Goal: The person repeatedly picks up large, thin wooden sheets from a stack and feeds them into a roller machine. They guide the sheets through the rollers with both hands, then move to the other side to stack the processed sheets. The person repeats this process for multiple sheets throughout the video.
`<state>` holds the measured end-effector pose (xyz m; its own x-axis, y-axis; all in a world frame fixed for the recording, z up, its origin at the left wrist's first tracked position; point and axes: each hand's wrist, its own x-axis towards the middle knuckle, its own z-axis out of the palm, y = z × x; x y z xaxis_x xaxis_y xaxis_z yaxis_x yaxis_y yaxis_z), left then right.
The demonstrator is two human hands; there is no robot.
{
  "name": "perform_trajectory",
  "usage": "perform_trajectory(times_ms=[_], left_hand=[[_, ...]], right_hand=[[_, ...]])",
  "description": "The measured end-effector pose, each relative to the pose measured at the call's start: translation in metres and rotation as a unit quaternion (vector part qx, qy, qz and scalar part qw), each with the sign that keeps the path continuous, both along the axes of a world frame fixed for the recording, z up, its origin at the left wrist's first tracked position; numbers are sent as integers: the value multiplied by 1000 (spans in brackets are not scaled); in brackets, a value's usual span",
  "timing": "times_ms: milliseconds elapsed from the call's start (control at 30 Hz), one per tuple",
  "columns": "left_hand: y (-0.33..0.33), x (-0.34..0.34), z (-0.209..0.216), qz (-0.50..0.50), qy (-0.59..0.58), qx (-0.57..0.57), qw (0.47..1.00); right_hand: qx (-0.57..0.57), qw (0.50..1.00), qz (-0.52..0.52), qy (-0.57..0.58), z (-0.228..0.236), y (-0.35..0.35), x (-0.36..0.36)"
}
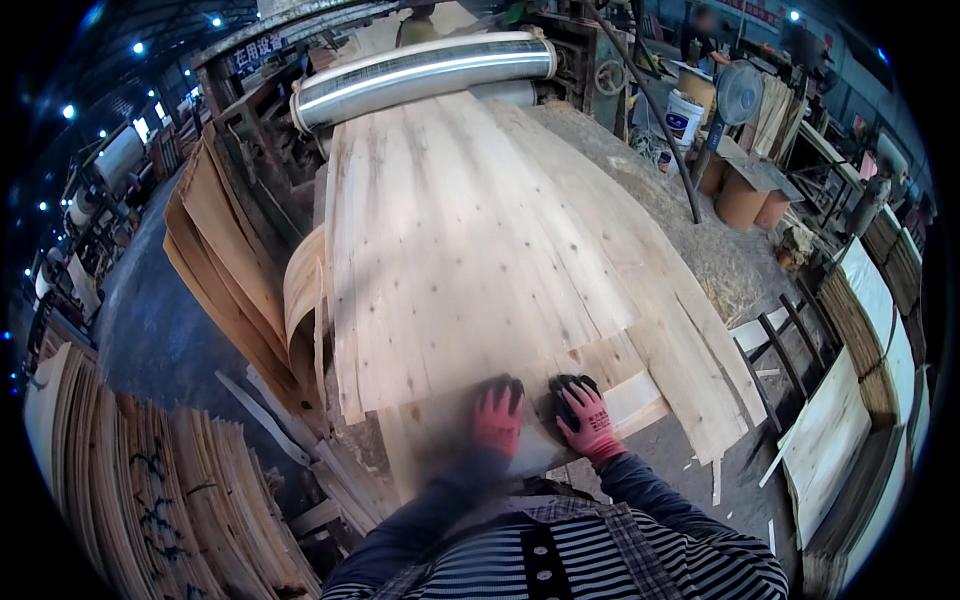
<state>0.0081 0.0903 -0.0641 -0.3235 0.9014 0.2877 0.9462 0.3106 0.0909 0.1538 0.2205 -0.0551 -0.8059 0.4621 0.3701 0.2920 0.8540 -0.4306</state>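
Note:
A large pale wood veneer sheet (470,250) with dark knots lies in front of me, its far end against a shiny metal roller (430,75). Smaller veneer pieces (600,358) show at its near edge. My left hand (498,415), in a pink glove with black fingers, rests on the wood near that edge, fingers stretched forward and slightly blurred. Close on its right, my right hand (585,415) wears a matching glove and lies on the veneer, its fingers spread and a little bent. Neither hand appears to grip anything.
Tall stacks of veneer stand at lower left (180,490) and right (865,330). Brown bent sheets (225,260) lean left of the work surface. A fan (740,93), a white bucket (684,115) and a slanting pole (665,125) are at far right. Another person (700,45) is beyond.

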Motion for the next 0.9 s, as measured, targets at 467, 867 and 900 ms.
perform_trajectory(times_ms=[467, 867, 900], left_hand=[[-2, 2, 20, 3, 20, -42, 999], [-3, -1, 3, 17, -16, 7, 1000], [0, -1, -2, 13, -21, 20, 999]], right_hand=[[-20, 1000, 6, 20, 5, -1, 0], [-14, 1000, 7, 9, 8, -3, -2], [-20, 1000, 1, 5, 9, -2, -1]])
